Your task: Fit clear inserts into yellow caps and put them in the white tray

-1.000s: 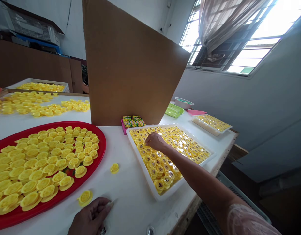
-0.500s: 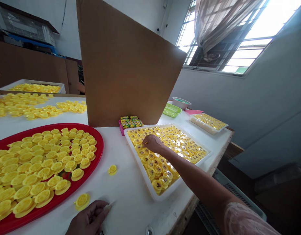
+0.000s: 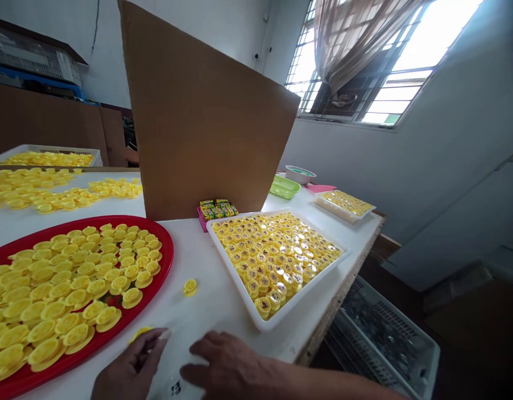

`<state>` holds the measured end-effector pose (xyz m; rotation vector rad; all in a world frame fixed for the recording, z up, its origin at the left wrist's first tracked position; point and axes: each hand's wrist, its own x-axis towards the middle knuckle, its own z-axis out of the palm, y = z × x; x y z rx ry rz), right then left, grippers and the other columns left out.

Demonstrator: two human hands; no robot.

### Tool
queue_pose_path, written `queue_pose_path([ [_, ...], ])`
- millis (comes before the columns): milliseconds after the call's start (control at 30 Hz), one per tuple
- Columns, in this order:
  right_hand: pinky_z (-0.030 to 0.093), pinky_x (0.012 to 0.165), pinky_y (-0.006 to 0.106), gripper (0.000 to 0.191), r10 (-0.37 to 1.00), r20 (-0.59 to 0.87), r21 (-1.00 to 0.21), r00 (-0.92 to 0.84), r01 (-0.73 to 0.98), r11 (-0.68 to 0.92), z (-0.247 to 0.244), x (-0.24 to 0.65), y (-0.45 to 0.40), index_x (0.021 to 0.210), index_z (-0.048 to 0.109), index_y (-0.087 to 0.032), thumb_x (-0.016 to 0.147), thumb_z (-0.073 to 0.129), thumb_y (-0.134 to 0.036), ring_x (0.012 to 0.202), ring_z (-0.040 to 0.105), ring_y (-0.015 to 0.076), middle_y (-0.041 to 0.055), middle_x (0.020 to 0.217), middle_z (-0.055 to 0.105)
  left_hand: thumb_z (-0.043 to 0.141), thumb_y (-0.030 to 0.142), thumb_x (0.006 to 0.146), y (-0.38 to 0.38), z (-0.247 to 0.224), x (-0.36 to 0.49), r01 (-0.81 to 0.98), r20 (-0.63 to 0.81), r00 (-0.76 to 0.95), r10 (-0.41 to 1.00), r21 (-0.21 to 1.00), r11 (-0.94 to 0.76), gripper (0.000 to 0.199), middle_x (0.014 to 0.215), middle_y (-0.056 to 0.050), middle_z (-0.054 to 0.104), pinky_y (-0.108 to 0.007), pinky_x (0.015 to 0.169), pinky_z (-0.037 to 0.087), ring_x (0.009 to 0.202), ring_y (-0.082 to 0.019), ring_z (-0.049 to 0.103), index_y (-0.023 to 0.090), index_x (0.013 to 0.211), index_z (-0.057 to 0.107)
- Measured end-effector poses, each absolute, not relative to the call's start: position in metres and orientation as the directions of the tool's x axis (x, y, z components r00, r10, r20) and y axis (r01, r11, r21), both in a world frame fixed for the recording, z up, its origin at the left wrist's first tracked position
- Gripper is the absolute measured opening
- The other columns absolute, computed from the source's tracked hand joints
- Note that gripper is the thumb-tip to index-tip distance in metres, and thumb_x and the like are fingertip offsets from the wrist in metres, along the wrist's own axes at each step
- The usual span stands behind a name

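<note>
My left hand (image 3: 129,366) is low in the frame, thumb and fingers pinched together at a pale tip; what they hold is too small to make out. Just behind it, partly hidden, lies a yellow teacup-and-saucer-shaped plastic piece (image 3: 140,333). To its right, my right hand (image 3: 229,361) hovers low over the white table with its fingers apart and nothing visible in them. Close to those fingers lies a small clear disc (image 3: 175,386) with a dark print. Another yellow piece (image 3: 190,287) rests farther up the table.
A red tray (image 3: 167,261) of plain yellow pieces stands at left. The white tray (image 3: 256,316) at centre right holds many printed ones. Behind are a pink basket (image 3: 202,220) of small packets and a cardboard panel (image 3: 206,122). A grey crate (image 3: 423,355) sits below the table edge.
My right hand has left the white tray and come back toward my left hand. The left hand has shifted slightly left, now covering part of the near yellow piece. The view has turned a little right.
</note>
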<state>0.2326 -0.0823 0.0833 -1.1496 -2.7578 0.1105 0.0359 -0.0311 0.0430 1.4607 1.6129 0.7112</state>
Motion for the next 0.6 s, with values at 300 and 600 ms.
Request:
queue_pose_path([
  [300,0.04,0.075,0.022,0.008,0.707,0.075,-0.268,-0.703,0.669,0.694,0.035,0.21,-0.097,0.076,0.055,-0.018,0.079,0.056,-0.025,0.075,0.053,0.0131,0.0029,0.083,0.06,0.048,0.046,0.078,-0.014,0.058,-0.005,0.871,0.176,-0.013,0.984,0.485,-0.075,0.042,0.109,-0.014,0.057,-0.033,0.053,0.045,0.088,-0.03,0.058,0.02,0.108,0.059],
  [600,0.037,0.063,0.021,0.026,0.932,0.07,-0.516,-0.356,0.787,0.339,0.057,0.204,-0.073,0.07,0.064,-0.017,0.088,0.05,-0.029,0.07,0.058,0.013,0.0031,0.07,0.065,0.041,0.043,0.085,-0.025,0.057,0.017,0.669,0.127,0.165,0.978,0.714,-0.205,0.031,0.082,-0.003,0.065,-0.027,0.067,0.041,0.072,-0.018,0.058,0.021,0.081,0.062],
])
